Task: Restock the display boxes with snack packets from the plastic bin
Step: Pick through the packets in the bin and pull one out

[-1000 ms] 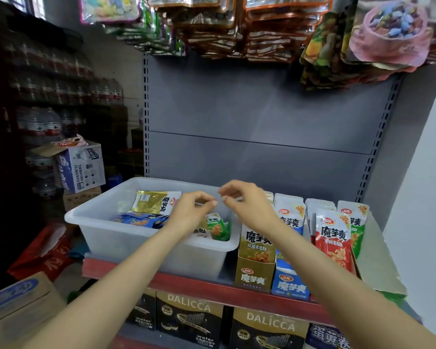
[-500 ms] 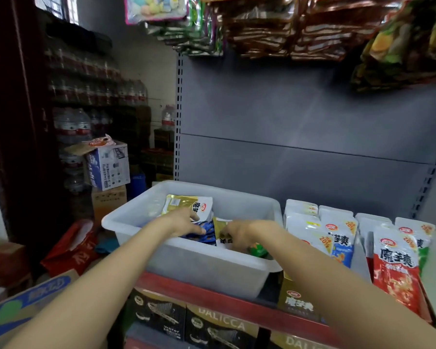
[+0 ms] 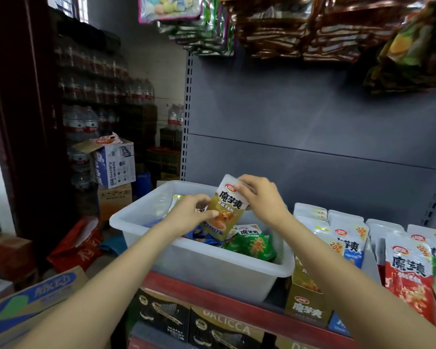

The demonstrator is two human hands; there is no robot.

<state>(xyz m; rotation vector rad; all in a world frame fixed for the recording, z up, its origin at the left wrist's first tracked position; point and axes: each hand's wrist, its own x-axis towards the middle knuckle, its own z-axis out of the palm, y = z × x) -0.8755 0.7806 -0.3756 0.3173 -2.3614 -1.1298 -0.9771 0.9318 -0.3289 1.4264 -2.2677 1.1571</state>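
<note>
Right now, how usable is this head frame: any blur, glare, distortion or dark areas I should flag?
Head view: the gold packet held by both hands is sharp and its print legible; hanging packs along the top are motion-smeared; the left storeroom is underexposed; a faint glare streak crosses the grey back panel; wide-angle bending shows at the slotted upright.

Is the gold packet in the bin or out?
Out: both hands, left and right, hold the gold packet above the bin.
</note>
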